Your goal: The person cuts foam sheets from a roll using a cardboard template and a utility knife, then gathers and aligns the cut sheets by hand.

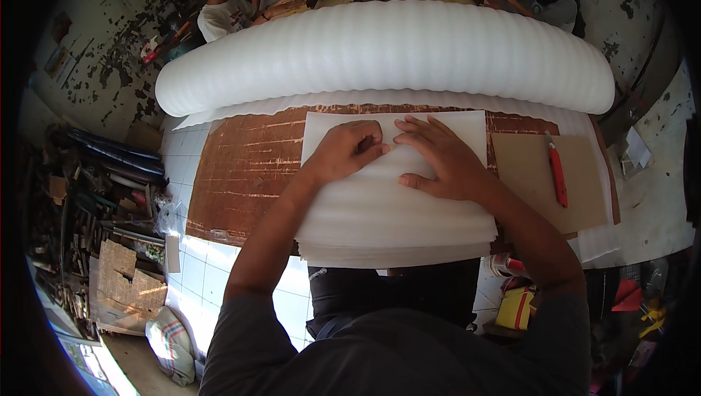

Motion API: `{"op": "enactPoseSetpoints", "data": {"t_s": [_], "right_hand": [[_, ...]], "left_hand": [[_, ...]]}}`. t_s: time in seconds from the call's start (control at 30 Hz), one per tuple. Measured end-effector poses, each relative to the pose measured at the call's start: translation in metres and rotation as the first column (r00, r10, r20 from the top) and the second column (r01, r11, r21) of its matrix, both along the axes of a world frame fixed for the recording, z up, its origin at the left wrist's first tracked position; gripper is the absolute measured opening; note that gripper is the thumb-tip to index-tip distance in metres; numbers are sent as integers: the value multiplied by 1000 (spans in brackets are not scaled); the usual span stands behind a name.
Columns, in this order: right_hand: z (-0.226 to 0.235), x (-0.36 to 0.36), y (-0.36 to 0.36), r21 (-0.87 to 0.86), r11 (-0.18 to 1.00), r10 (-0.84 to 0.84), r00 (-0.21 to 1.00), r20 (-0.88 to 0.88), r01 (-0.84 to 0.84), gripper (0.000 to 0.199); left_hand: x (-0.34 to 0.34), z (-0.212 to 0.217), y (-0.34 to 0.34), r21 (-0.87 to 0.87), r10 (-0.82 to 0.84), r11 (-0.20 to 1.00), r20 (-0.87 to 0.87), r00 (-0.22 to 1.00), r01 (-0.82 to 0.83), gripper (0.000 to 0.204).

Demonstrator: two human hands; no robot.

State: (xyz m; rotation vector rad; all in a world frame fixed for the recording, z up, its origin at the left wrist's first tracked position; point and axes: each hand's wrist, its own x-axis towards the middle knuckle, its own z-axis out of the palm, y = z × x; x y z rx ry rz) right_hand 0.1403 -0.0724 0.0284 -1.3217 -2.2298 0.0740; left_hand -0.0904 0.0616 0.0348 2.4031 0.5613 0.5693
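Observation:
A stack of white foam sheets (394, 213) lies on the table in front of me, its layered edges showing at the near side. My left hand (352, 149) rests on the upper left part of the stack, fingers curled in and thumb pointing right; whatever they may hold is hidden. Beside it, my right hand (442, 158) lies on the top sheet with its fingers apart and nothing in them. A big roll of white foam (387, 56) stretches across the far side of the table, beyond both hands.
A worn brown board (248, 169) covers the table. At right, a red utility knife (558, 175) lies on a tan cardboard sheet (515, 199). Scrap wood (128, 279) is piled on the left, with a sack (169, 345) on the floor. Other people sit beyond the roll.

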Motion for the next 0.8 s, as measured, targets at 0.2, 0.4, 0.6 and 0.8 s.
{"op": "enactPoseSetpoints", "data": {"t_s": [0.2,0.4,0.6,0.8], "right_hand": [[5,-2,-2,-48,999,4,992,-127,-10,47],[4,-2,-2,-67,997,-37,970,-239,21,31],[-10,7,1,-42,991,-132,908,-397,126,19],[-7,3,4,-60,991,-135,868,-477,121,16]], "left_hand": [[-1,-1,1,-26,2,1000,2,1000,-2,27],[-1,-1,0,-42,8,999,30,1000,-7,27],[-3,-11,10,-198,-6,980,127,992,31,25],[-14,-9,34,-515,-2,827,403,915,228,54]]}}
